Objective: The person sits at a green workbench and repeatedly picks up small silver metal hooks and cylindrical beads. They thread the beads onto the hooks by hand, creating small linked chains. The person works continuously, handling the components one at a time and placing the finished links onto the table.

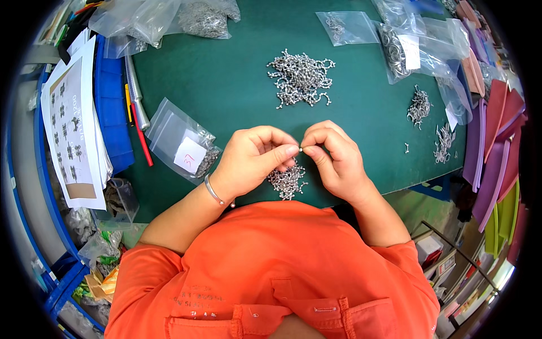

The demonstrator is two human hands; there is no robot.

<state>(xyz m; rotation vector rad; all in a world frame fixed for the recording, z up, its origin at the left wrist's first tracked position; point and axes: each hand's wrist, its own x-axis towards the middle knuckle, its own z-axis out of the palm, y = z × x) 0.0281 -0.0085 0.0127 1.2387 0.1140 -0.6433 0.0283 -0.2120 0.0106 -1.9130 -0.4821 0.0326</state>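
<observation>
My left hand (254,153) and my right hand (334,157) meet fingertip to fingertip over the near part of the green table. Each pinches thumb against index finger on one small silvery metal piece (300,150), mostly hidden by the fingertips. Just below the left fingers lies a small pile of silvery metal pieces (287,182). Farther off, in the middle of the table, a larger heap of curved, beaded-looking silvery pieces (302,78) is spread out. A metal bangle (212,190) circles my left wrist.
Left of my arm lies a clear zip bag (183,141) with a white label, beside a red pen (142,135) and a blue tray (113,107) with printed sheets (73,124). At right are small metal piles (419,107), ring-filled bags (395,48) and coloured bins (497,152).
</observation>
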